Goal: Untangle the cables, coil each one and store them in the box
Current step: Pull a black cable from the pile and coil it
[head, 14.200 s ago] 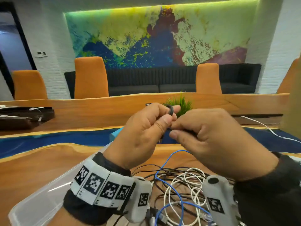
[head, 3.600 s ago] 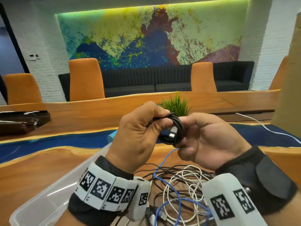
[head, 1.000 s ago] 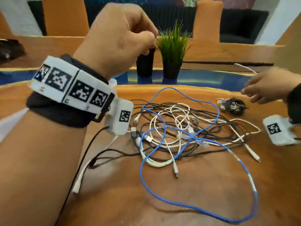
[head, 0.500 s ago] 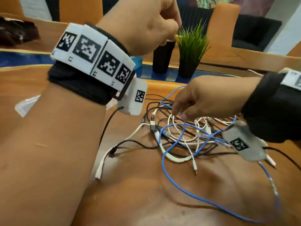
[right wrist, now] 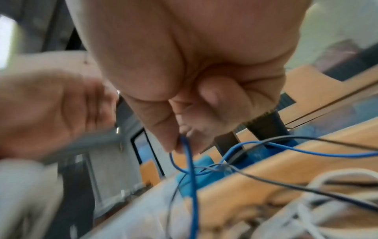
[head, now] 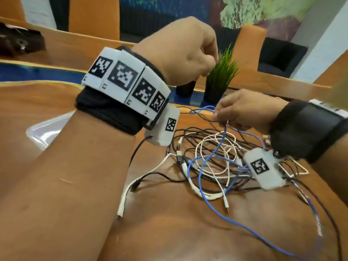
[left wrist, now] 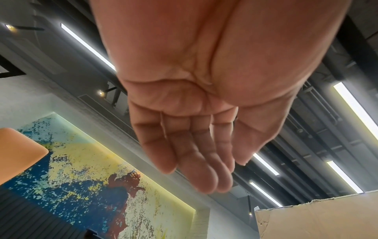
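Note:
A tangle of black, white and blue cables [head: 216,166] lies on the wooden table [head: 169,232]. My right hand [head: 219,117] hovers over the far side of the pile and pinches the thin blue cable [head: 202,187] between thumb and fingertips, lifting a loop of it. The right wrist view shows that pinch on the blue cable [right wrist: 192,177] close up. My left hand [head: 205,72] is raised above the pile and holds nothing; its palm and relaxed fingers [left wrist: 204,169] are bare. The clear plastic box [head: 43,132] sits at the left, mostly hidden behind my left forearm.
Two black pots, one with a green grass plant [head: 220,78], stand beyond the pile on the blue strip of the table. Orange chairs [head: 94,16] line the far side. A cardboard edge [left wrist: 317,221] shows at the right.
My right hand came back from the right side, reached into the pile and picked up a loop of the blue cable. The left hand stayed raised and holds nothing.

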Tool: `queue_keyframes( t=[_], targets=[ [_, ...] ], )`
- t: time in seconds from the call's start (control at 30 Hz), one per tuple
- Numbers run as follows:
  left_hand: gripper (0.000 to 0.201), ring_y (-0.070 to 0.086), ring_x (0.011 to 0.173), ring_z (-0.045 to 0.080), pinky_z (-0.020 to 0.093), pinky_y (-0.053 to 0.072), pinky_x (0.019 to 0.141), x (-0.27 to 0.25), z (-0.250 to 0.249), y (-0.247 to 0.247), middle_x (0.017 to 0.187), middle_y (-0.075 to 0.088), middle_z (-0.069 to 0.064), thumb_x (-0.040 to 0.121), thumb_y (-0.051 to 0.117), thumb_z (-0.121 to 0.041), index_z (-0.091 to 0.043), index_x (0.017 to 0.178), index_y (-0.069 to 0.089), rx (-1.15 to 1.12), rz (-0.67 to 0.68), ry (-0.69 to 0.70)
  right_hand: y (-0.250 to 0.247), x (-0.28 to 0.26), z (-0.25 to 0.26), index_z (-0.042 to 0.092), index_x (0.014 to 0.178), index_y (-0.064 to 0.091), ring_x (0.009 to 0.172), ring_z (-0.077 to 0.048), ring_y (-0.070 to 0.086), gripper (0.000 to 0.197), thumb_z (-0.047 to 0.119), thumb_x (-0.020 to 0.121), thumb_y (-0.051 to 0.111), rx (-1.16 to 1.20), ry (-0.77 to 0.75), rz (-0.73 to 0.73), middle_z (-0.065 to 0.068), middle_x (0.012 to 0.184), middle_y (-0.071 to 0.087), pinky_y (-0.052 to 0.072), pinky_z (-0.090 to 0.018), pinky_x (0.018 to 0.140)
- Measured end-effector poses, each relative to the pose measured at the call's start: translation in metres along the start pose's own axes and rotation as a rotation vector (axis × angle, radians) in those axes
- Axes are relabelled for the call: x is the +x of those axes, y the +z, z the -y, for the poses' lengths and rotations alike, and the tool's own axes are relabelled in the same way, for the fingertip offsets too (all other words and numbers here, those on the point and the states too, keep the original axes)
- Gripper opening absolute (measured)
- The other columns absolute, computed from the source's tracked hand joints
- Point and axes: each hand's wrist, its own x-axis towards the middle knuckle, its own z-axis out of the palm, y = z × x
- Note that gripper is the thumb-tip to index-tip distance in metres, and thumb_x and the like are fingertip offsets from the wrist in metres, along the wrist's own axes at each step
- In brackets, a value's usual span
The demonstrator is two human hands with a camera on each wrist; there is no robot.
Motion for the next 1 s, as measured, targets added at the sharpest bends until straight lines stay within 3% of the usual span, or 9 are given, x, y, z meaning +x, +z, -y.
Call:
queue_keyframes(
  t=[0.07, 0.17, 0.27, 0.37, 0.53, 0.67, 0.77, 0.87, 1.0],
  targets=[
    [0.014, 0.068, 0.079, 0.007, 0.033, 0.058, 0.078, 0.0, 0.0, -0.001, 0.085, 0.071, -0.009, 0.095, 0.057, -0.02, -0.021, 0.1, 0.07, 0.01, 0.024, -0.026, -0.031, -0.003, 0.009, 0.009, 0.077, 0.065, 0.046, -0.012, 0.04, 0.013, 0.015, 0.088, 0.066, 0.278, -0.003, -0.124, -0.002, 0.059, 0.058, 0.028, -0.018, 0.043],
    [0.015, 0.067, 0.084, 0.012, 0.031, 0.055, 0.08, 0.0, -0.005, 0.0, 0.088, 0.07, -0.007, 0.094, 0.059, -0.022, -0.019, 0.103, 0.071, 0.022, 0.061, -0.068, -0.066, -0.009, 0.02, 0.016, 0.077, 0.061, 0.045, -0.007, 0.036, 0.016, 0.019, 0.093, 0.059, 0.515, -0.044, -0.148, 0.0, 0.065, 0.053, 0.027, -0.015, 0.036],
    [0.013, 0.068, 0.083, 0.011, 0.027, 0.053, 0.076, -0.007, -0.009, 0.007, 0.085, 0.071, -0.007, 0.094, 0.059, -0.023, -0.022, 0.103, 0.069, 0.002, 0.153, -0.103, -0.083, -0.013, 0.026, 0.016, 0.085, 0.062, 0.046, -0.005, 0.035, 0.017, 0.023, 0.098, 0.053, 0.625, -0.072, -0.145, 0.003, 0.063, 0.051, 0.028, -0.014, 0.037],
    [0.012, 0.069, 0.079, 0.009, 0.034, 0.057, 0.078, -0.015, -0.011, 0.012, 0.087, 0.071, -0.006, 0.096, 0.056, -0.025, -0.025, 0.102, 0.066, -0.051, 0.27, -0.172, -0.085, -0.013, 0.027, 0.014, 0.088, 0.063, 0.047, -0.004, 0.042, 0.017, 0.022, 0.099, 0.053, 0.658, -0.074, -0.109, 0.002, 0.064, 0.054, 0.037, -0.013, 0.04],
    [0.021, 0.068, 0.081, 0.025, 0.034, 0.049, 0.071, -0.023, -0.024, 0.024, 0.104, 0.072, 0.014, 0.099, 0.053, -0.037, -0.022, 0.111, 0.061, -0.692, 0.343, -0.492, -0.052, -0.004, 0.026, 0.01, 0.09, 0.061, 0.046, -0.005, 0.052, 0.008, 0.011, 0.097, 0.057, 0.558, -0.074, -0.049, -0.003, 0.066, 0.06, 0.048, -0.016, 0.043],
    [0.018, 0.064, 0.056, 0.011, 0.027, 0.051, 0.054, -0.02, -0.015, 0.048, 0.091, 0.071, 0.017, 0.094, 0.062, -0.006, -0.013, 0.11, 0.063, -0.417, 0.301, -0.408, -0.045, 0.007, 0.021, 0.008, 0.1, 0.061, 0.055, -0.01, 0.059, 0.005, 0.007, 0.096, 0.058, 0.596, -0.089, 0.01, -0.008, 0.074, 0.063, 0.053, -0.021, 0.049],
    [0.014, 0.062, 0.048, 0.007, 0.028, 0.057, 0.056, -0.013, -0.002, 0.056, 0.088, 0.071, 0.017, 0.092, 0.062, -0.002, -0.009, 0.104, 0.065, -0.344, 0.217, -0.462, -0.065, 0.009, 0.004, 0.007, 0.105, 0.062, 0.066, -0.017, 0.065, 0.012, 0.002, 0.095, 0.056, 0.479, -0.058, -0.018, -0.011, 0.083, 0.067, 0.057, -0.029, 0.062],
    [0.01, 0.064, 0.051, 0.009, 0.031, 0.059, 0.059, -0.008, 0.008, 0.053, 0.086, 0.071, 0.011, 0.093, 0.062, -0.002, -0.009, 0.099, 0.066, -0.347, 0.202, -0.489, -0.08, 0.007, -0.024, 0.012, 0.098, 0.069, 0.07, -0.02, 0.068, 0.011, 0.005, 0.091, 0.063, 0.053, 0.045, -0.13, -0.014, 0.089, 0.073, 0.06, -0.034, 0.065],
    [0.01, 0.066, 0.054, 0.01, 0.033, 0.06, 0.063, -0.007, 0.016, 0.051, 0.086, 0.074, 0.011, 0.091, 0.066, -0.006, -0.014, 0.096, 0.068, -0.298, 0.228, -0.482, -0.058, 0.006, -0.064, 0.007, 0.099, 0.073, 0.08, -0.026, 0.073, 0.023, 0.027, 0.091, 0.066, -0.463, 0.269, 0.053, -0.01, 0.087, 0.075, 0.062, -0.038, 0.074]
  ],
)
